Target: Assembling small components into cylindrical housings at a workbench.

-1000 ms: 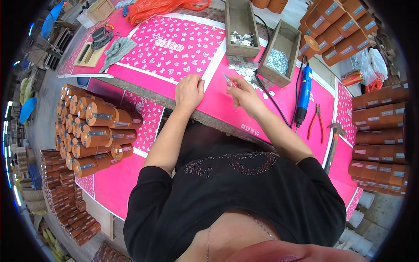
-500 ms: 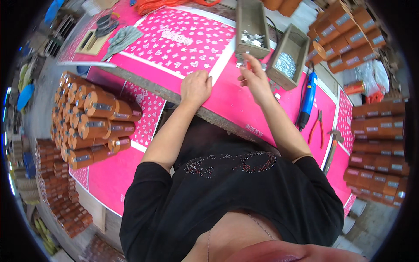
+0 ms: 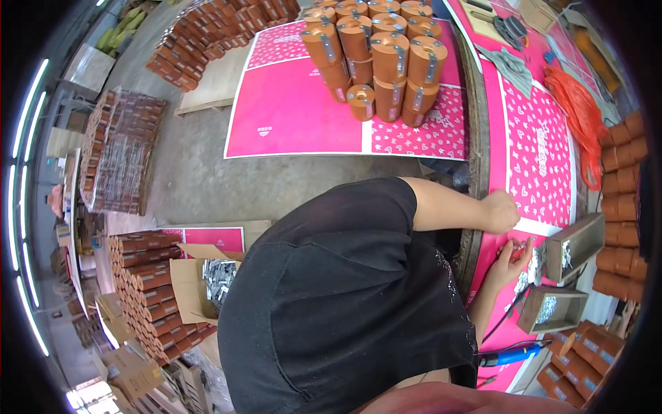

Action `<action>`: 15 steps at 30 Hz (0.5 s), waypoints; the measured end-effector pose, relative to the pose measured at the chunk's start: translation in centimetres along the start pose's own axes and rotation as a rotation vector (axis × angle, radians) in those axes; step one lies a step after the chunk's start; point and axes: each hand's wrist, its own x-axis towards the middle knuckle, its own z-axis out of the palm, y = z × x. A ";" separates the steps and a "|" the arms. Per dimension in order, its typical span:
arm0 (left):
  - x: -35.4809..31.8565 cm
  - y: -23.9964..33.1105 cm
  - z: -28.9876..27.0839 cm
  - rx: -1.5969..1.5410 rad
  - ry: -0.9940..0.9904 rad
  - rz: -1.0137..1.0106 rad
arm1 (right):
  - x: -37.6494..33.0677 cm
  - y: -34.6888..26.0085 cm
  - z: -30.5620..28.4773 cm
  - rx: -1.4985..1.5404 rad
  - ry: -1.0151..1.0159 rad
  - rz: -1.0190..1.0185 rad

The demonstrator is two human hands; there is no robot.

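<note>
My left hand (image 3: 502,210) is closed in a fist on the pink patterned tabletop (image 3: 531,145), near its edge; whatever may be inside it is hidden. Close by, my right hand (image 3: 509,265) has its fingers bent together, with a bit of red showing at them, too small to name. Just beyond its fingertips, small silvery metal pieces (image 3: 527,272) lie on the table beside a wooden tray (image 3: 585,241) holding more metal pieces. A second wooden tray (image 3: 576,321) contains shiny small hardware. Nearer me is a blue power screwdriver (image 3: 510,355) with a cord.
Brown-orange cylinders (image 3: 389,58) with metal strips stand stacked on a pink-covered surface to the left of the table. An orange plastic bag (image 3: 576,110) and a grey cloth (image 3: 509,72) lie farther along. A cardboard box (image 3: 185,286) of metal strips sits behind me.
The whole view has swung left, so table and hands now appear at the right. My left fist stays near the table edge; my right hand remains by the trays.
</note>
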 end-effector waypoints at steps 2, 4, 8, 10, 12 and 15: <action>-0.2 0.1 -0.2 0.009 0.032 -0.028 | 0.0 -0.4 0.2 -0.040 -0.015 -0.045; -0.2 0.4 -0.8 -0.017 0.035 -0.045 | 0.1 -0.2 0.2 -0.032 -0.026 -0.082; 0.2 0.3 -1.1 -0.046 0.032 -0.043 | 0.2 -0.2 0.0 0.108 -0.004 0.009; 0.2 0.2 -1.1 -0.048 0.103 -0.034 | 0.4 -0.5 0.0 0.182 -0.018 0.067; 0.0 0.0 -0.4 -0.036 0.115 -0.034 | 0.5 -1.7 -0.4 0.263 -0.016 0.159; 0.0 0.1 -0.6 -0.016 0.126 -0.048 | 2.1 -3.6 -1.5 0.379 -0.002 0.227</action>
